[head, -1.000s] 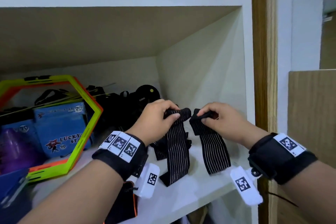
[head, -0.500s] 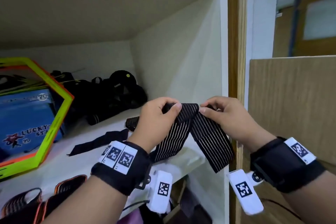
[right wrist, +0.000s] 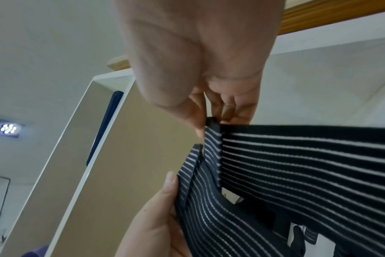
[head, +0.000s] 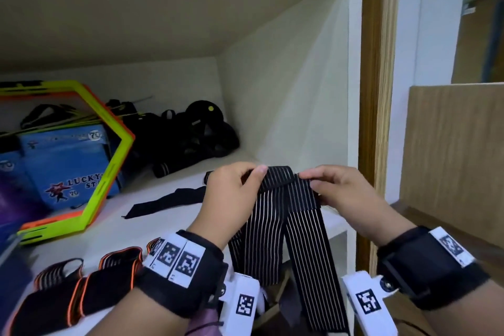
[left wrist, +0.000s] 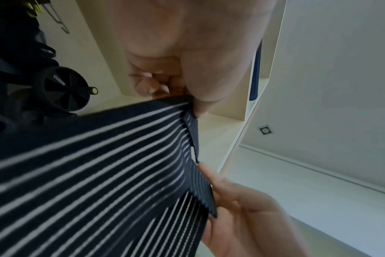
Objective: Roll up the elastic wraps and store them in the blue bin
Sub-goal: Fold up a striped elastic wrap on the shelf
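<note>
Left hand (head: 231, 194): pinching top edge of striped wrap (head: 278, 226)
Right hand (head: 341, 194): pinching same top edge, just beside left
Wrap position: held between both hands, in front of shelf (head: 109, 229); two tails hang down below them

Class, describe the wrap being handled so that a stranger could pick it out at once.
Start at the white shelf in the cupboard and go to its front right edge. There the left hand and right hand pinch one striped wrap, its two ends hanging down. Its thin white stripes on black set it apart from the orange-edged wraps lying nearby.
</note>
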The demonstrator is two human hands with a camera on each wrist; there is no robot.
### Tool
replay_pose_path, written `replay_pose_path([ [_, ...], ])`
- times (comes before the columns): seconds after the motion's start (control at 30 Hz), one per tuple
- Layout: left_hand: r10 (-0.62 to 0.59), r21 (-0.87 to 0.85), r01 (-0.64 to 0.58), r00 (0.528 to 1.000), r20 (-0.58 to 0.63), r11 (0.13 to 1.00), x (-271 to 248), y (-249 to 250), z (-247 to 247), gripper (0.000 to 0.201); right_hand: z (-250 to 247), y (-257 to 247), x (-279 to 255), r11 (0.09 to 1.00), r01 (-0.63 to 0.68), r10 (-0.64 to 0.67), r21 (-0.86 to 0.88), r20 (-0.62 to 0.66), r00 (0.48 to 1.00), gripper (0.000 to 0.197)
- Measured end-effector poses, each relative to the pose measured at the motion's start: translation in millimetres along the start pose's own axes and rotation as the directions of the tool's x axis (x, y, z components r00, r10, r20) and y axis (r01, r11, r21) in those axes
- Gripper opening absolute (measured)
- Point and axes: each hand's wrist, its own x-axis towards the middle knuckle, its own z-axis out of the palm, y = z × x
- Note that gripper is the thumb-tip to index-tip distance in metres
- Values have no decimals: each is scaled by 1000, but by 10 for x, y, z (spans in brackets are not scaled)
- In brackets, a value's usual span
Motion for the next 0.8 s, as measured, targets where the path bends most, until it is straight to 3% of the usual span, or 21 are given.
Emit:
replay_pose_path([
  [0.07,-52,-37,50,997,-65,998,-6,16,29,12,-64,51,16,999,-20,16,44,83,996,37],
  [0.17,-89,-65,82,988,-125,995,-13,8,78,12,-149,132,53,1000,-7,6,9,151,989,54],
  [0.43,-195,-64,185,948,-251,981,-108,-13,123,16,-263,263,39,997,-53,31,53,350,936,68],
  [0.57,-243,-86,228,924,-295,970,-197,-28,176,16,-312,396,35,996,-45,17,73,346,938,54],
  [0.7,-304,-146,272,907,-293,951,-299,-25,281,16,-284,457,7,998,22,-39,67,267,963,12],
  [0.8,-359,-183,317,886,-295,931,-371,-39,372,16,-211,529,-19,995,103,-103,7,172,980,15],
])
